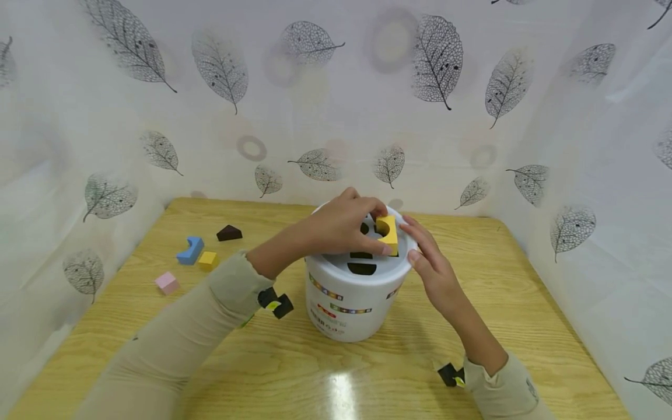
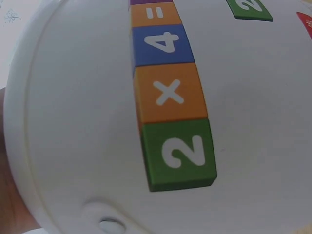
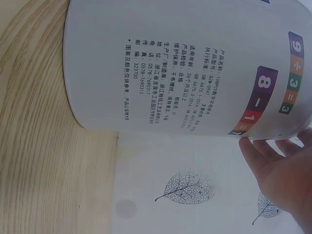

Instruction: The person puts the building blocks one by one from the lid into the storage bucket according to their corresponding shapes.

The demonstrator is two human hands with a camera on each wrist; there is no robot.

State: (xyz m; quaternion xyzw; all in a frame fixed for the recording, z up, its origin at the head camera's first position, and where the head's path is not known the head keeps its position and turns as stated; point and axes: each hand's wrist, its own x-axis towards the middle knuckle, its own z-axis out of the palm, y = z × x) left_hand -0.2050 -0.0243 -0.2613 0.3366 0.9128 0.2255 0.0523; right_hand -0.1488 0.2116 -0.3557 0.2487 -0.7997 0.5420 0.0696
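Left hand pinches yellow arch; right hand, fingers extended, touches bucket; lining up before pressing seems best

White sheeting printed with dark veined leaves hangs behind the yellow wood-grain tabletop, where a bright white reflection gleams!

Whitish sheeting printed with dark skeleton leaves rises along the far and side edges of the worktop. Its yellowish wood grain reflects a bright patch of light toward the near edge.
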